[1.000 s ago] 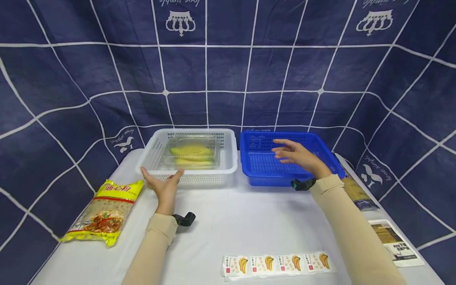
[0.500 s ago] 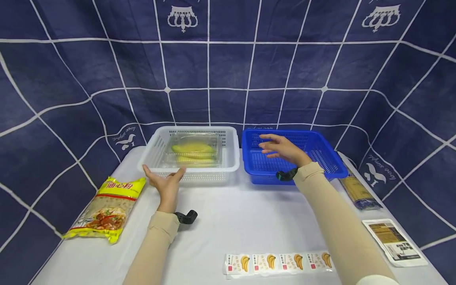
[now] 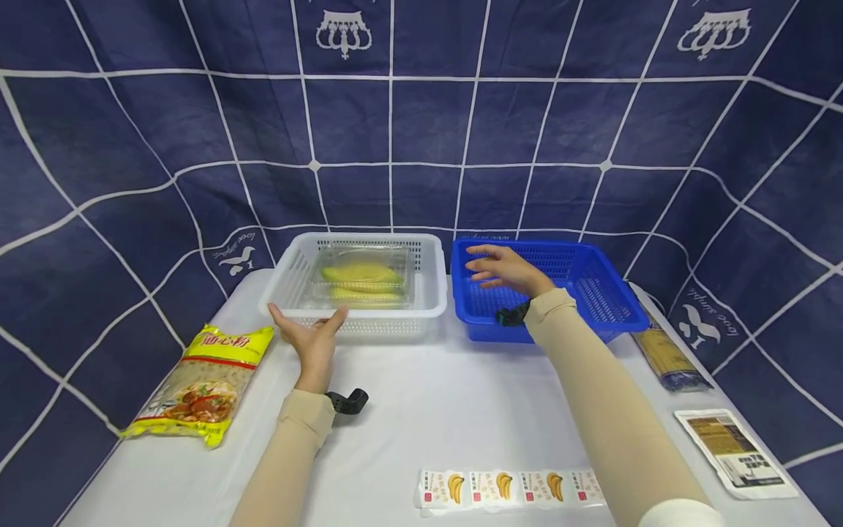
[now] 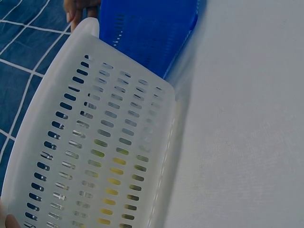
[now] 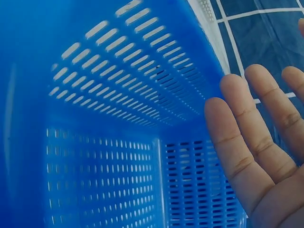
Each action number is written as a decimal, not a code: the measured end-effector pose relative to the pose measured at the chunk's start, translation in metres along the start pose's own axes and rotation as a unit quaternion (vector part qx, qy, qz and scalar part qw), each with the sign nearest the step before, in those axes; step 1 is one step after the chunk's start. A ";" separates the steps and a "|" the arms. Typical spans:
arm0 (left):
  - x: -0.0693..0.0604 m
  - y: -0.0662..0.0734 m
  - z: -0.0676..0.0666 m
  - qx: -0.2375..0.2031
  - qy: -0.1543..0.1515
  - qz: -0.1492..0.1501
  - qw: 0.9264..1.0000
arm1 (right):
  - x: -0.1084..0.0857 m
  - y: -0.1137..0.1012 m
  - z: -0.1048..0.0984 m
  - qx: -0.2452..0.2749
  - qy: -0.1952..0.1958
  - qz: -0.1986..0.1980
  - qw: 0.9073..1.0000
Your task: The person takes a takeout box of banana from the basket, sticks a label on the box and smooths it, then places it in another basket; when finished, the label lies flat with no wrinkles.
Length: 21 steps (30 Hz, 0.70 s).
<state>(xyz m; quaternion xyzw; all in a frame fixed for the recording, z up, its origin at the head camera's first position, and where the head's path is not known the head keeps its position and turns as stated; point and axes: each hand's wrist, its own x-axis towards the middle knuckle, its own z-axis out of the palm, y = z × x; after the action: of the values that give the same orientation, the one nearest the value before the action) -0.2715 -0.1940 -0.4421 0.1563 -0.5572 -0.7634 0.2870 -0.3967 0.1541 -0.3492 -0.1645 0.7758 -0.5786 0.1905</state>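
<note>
At the back left of the table, a white perforated basket (image 3: pixel 388 327) holds a clear lidded plastic box (image 3: pixel 316 274) with yellow-green fruit (image 3: pixel 362 277) inside. The fruit's kind is blurred by the lid. My left hand (image 3: pixel 312 348) is at the basket's front left, thumb and one finger spread apart and touching the rim; the other fingers are hidden. Beside it stands a blue perforated basket (image 3: pixel 553 293). My right hand (image 3: pixel 507 269) hovers over its left part, holding nothing, fingers relaxed. In the right wrist view, its fingers (image 5: pixel 230 137) show against the blue wall.
A yellow pasta bag (image 3: pixel 200 384) lies at the left edge. A strip of banana-printed stickers (image 3: pixel 503 490) lies near the front. At the right are a brown-filled packet (image 3: pixel 668 355) and a flat white pouch (image 3: pixel 734 454). A blue checked curtain (image 3: pixel 428 124) encloses the table.
My right hand has moved left over the blue basket, toward the white one. The left hand has stayed at the white basket's rim. The head view has shifted slightly.
</note>
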 end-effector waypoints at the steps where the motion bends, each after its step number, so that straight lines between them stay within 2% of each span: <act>1: 0.000 0.000 0.000 0.002 0.000 0.001 1.000 | 0.001 -0.001 0.001 0.000 -0.001 -0.001 1.000; 7: -0.001 -0.002 0.000 0.006 -0.004 -0.008 1.000 | 0.012 -0.004 0.009 0.000 -0.007 -0.004 1.000; 13: -0.005 -0.003 -0.001 -0.011 -0.001 0.001 1.000 | 0.024 -0.006 0.022 -0.012 -0.001 -0.003 1.000; 21: -0.003 0.000 0.001 -0.008 -0.003 0.003 1.000 | 0.042 -0.024 0.033 -0.019 -0.009 0.001 1.000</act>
<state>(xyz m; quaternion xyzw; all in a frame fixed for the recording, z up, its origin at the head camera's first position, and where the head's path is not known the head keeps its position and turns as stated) -0.2697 -0.1912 -0.4423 0.1506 -0.5526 -0.7672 0.2886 -0.4158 0.0997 -0.3389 -0.1721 0.7852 -0.5620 0.1948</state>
